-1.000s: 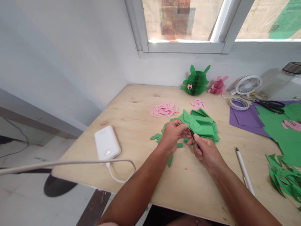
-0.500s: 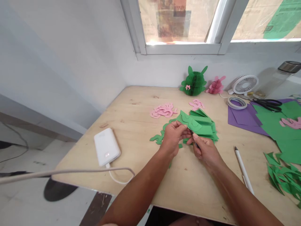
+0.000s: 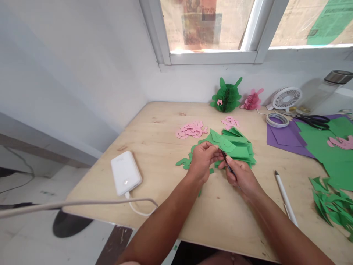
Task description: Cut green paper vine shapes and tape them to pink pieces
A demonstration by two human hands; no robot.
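My left hand [image 3: 204, 158] pinches the lower edge of a green paper piece [image 3: 224, 142] with a curved outline on it. My right hand [image 3: 239, 172] is closed around a slim dark tool [image 3: 227, 162], its tip touching the paper beside my left fingertips. Whether the tool is a blade or small scissors cannot be made out. Behind and right of the held piece lies a stack of folded green paper [image 3: 244, 149]. Green cut-out shapes [image 3: 184, 161] lie partly under my left hand. Two groups of pink cut-outs [image 3: 191, 129] rest beyond the hands.
At the back stand a green paper figure [image 3: 226, 97], a pink one [image 3: 252, 100] and a white fan [image 3: 286, 98]. To the right are tape [image 3: 277, 120], black scissors [image 3: 313, 120], a pen [image 3: 285, 198] and green scraps [image 3: 335, 209]. A power bank [image 3: 126, 173] lies left.
The dark tool shows more of its length and has tilted slightly between my right fingers. Both hands stay almost in place, and the view has shifted a little.
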